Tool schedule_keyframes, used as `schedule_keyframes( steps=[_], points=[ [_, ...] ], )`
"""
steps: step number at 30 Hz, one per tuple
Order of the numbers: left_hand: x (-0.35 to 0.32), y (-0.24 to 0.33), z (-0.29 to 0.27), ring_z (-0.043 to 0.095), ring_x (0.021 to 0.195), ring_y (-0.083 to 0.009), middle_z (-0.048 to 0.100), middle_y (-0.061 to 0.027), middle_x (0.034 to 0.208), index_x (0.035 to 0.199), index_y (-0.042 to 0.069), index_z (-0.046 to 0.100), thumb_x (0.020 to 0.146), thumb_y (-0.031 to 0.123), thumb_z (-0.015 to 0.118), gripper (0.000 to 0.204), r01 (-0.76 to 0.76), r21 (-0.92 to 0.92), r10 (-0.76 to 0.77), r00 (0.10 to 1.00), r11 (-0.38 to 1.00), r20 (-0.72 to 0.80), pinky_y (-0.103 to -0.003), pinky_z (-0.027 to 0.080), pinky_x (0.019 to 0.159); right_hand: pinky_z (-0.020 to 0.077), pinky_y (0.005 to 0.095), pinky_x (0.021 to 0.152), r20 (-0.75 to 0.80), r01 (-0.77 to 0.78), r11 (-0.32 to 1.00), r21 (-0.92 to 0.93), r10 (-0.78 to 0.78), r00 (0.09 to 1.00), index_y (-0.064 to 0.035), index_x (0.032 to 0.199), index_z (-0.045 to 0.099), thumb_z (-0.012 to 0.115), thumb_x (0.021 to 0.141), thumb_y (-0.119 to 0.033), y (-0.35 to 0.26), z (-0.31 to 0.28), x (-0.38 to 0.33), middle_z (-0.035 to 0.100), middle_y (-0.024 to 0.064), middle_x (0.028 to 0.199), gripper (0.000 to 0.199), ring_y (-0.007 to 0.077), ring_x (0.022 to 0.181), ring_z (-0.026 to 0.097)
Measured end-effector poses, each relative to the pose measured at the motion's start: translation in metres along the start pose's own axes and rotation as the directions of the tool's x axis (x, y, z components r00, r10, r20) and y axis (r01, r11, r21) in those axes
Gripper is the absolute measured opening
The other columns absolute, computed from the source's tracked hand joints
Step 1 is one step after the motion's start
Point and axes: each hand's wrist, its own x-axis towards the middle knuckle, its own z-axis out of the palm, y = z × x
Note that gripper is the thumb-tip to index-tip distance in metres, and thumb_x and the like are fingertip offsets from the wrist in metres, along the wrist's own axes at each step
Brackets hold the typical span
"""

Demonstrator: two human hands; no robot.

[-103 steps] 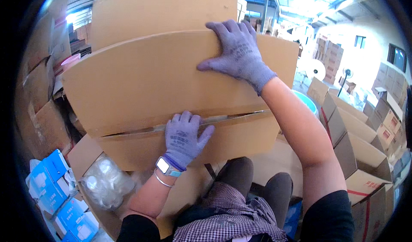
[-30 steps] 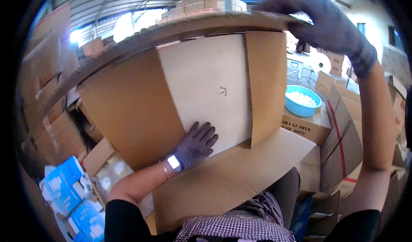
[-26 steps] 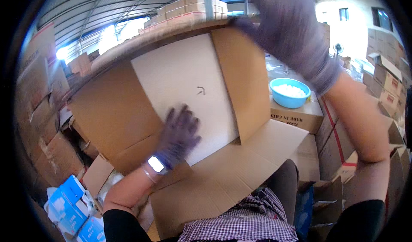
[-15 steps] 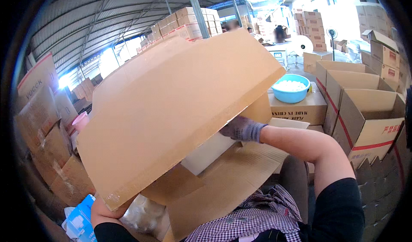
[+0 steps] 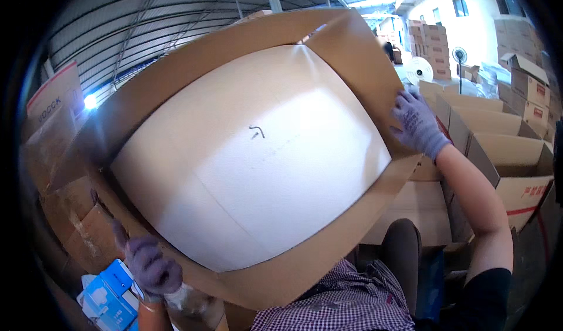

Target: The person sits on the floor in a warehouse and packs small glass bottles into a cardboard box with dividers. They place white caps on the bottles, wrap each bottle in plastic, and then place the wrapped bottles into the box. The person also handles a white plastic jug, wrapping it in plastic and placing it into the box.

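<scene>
A large cardboard box (image 5: 346, 246) is tipped up in front of me, its open side and spread flaps facing me. Inside it lies a flat white sheet (image 5: 264, 172) with a small dark mark. My right hand (image 5: 419, 123), in a grey knitted glove, grips the box at its right side, fingers bent over the flap. At the lower left corner my left hand (image 5: 151, 266), also gloved, is closed at the box's edge, one finger stretched upward along the side. The outside of the box is hidden.
Open cartons (image 5: 510, 155) stand in a row on the right. Folded cardboard (image 5: 82, 214) leans at the left, above a blue printed package (image 5: 111, 296). Farther back are a standing fan (image 5: 460, 55), a white roll (image 5: 419, 70) and stacked cartons (image 5: 435, 46).
The box has tipped so that its inside now faces me. My right hand has come out from under the flap to the right side. My left hand has come into view; the blue basin is now hidden.
</scene>
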Motion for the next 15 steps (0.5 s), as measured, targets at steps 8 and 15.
schedule_keyframes(
  steps=[8,15],
  points=[
    [-0.083,0.053,0.009,0.039,0.140,-0.0320,0.038,-0.0175,0.154,0.151,0.003,0.036,0.087,0.007,0.064,0.070,0.595,-0.087,-0.574,0.710,0.799,-0.408,-0.044,0.027,0.119,0.0474,0.0425,0.097,-0.665,0.568,0.705,0.424,-0.183,0.724,-0.0122,0.124,0.062,0.069,0.087,-0.038,-0.168,-0.097,0.128,0.058,0.0129,0.118,0.046,0.0295,0.115,0.057],
    [-0.082,0.016,-0.005,0.040,0.139,-0.0305,0.037,-0.0204,0.155,0.154,-0.002,0.028,0.086,0.031,0.072,0.088,0.573,-0.664,-0.863,0.442,0.481,-0.243,-0.043,0.031,0.116,0.0336,0.0431,0.113,-0.281,0.414,0.750,0.516,-0.308,0.909,-0.0088,0.146,0.049,0.046,0.089,-0.072,-0.227,-0.119,0.231,0.049,0.0194,0.145,0.085,0.0324,0.137,0.045]
  ],
)
